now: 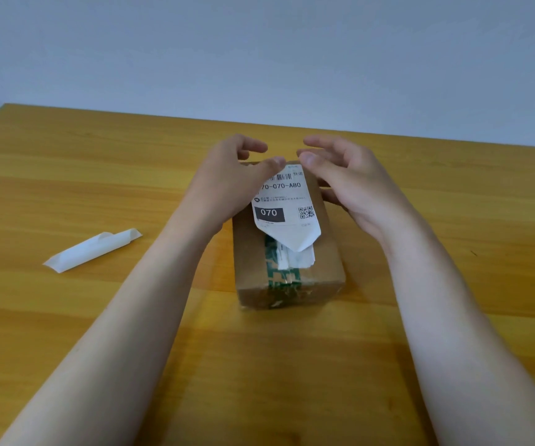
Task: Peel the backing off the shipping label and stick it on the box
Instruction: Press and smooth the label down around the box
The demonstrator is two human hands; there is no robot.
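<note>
Two bare forearms reach in from the near edge across a yellow wooden surface (66,175). Far left lies the peeled backing (91,251), a curled white strip well apart from everything else. At centre, the left hand (227,181) rests its thumb on the upper left corner of the shipping label (284,207), fingers loosely curled, gripping nothing. That label, printed "070" with a barcode and QR code, lies on top of the brown cardboard box (288,252), its near end tapering to a point over green tape (272,249). On the right, the right hand (346,181) hovers spread and empty above the box's far end
</note>
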